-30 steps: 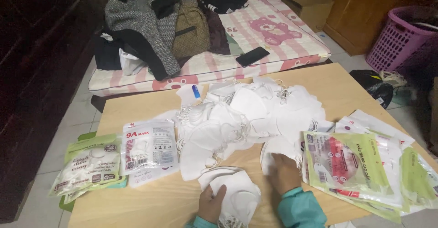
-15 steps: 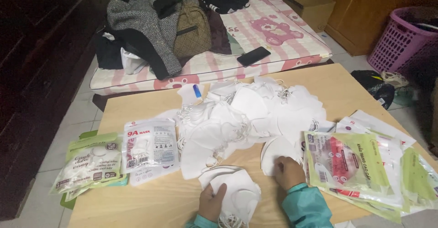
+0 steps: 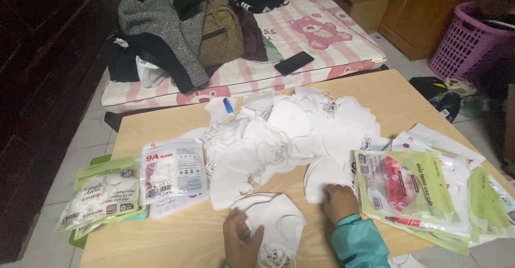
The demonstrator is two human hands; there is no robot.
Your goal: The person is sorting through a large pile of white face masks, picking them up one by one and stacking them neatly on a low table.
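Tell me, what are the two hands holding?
The left hand grips a small stack of white masks at its left edge. The right hand presses on another white mask at its near edge.

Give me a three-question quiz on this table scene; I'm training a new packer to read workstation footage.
1. True or false: the left hand rests on a small stack of white masks at the table's near edge.
2. What does the right hand touch?
A. the black phone
B. a single white mask beside the big mask pile
C. the purple basket
3. Fill in: the black phone lies on the pink ______ beyond the wooden table.

Key
1. True
2. B
3. mattress
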